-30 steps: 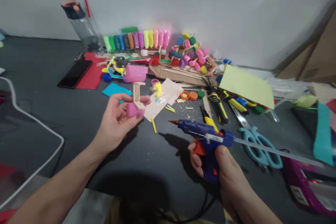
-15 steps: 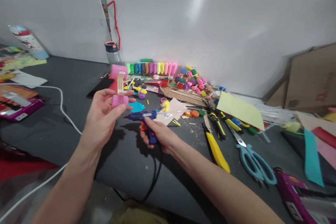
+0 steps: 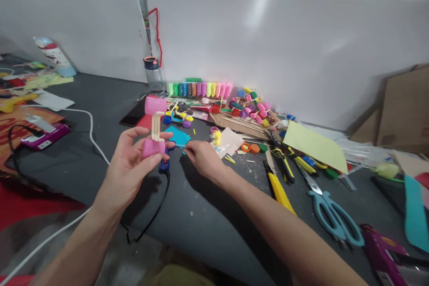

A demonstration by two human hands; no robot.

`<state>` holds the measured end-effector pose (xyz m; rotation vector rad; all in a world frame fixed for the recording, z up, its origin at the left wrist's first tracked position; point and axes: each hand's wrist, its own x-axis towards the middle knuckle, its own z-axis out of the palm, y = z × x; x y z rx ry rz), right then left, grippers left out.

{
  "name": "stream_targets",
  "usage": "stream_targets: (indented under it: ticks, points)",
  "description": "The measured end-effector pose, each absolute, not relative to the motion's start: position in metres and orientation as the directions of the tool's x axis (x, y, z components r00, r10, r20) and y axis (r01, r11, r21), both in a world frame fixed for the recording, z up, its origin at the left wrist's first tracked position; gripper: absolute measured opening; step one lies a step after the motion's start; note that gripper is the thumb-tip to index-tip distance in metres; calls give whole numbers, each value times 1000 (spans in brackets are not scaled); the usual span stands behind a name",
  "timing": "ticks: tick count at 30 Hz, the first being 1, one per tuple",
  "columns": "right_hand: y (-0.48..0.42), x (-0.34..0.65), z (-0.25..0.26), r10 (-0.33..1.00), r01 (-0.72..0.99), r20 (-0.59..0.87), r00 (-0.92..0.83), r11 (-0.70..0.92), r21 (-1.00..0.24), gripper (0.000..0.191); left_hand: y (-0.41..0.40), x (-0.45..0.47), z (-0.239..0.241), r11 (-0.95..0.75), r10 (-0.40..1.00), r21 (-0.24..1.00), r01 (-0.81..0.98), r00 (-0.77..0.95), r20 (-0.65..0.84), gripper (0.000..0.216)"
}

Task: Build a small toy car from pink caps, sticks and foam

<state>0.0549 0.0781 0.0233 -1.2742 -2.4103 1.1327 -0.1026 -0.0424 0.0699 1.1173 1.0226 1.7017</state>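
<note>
My left hand is closed on a small craft model: two pink cylindrical pieces joined by pale wooden sticks. The model is held upright, its lower pink piece between thumb and fingers. Partly hidden behind that hand is a blue hot glue gun, its black cord trailing down to the table's front edge. A thin translucent glue stick juts rightward from the gun. My right hand pinches this stick near its end. Beyond it lies a blue paper piece.
Several clay tubes line the white partition, with small coloured models beside them. A yellow utility knife, blue-handled scissors and pliers lie right. A bottle and phone are back left.
My right hand has let go of the glue gun's handle and now pinches at its glue stick. The gun has shifted left, behind my left hand. The view has turned slightly left.
</note>
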Motion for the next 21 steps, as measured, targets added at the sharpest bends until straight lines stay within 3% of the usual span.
stream_targets:
  ticks: [5, 9, 15, 18, 21]
  points:
    - [88, 69, 17, 738, 688, -79, -671, 579, -439, 30, -35, -88, 69, -315, 943, 913, -258, -195, 270, 40]
    - [93, 57, 6, 685, 642, -19, -728, 672, -368, 32, -34, -76, 69, -276, 957, 920, -277, -173, 234, 41]
    - [82, 70, 17, 697, 582, 156, -700, 683, -441, 20, -46, -77, 69, -176, 983, 942, -286, -105, 152, 39]
    - [66, 103, 33, 761, 554, 283, -583, 627, -548, 15, -52, -75, 66, -72, 997, 944, -324, -2, 75, 37]
    - [46, 146, 47, 815, 503, 371, -444, 570, -650, 21, -57, -60, 55, 73, 996, 928, -365, 78, -47, 39]
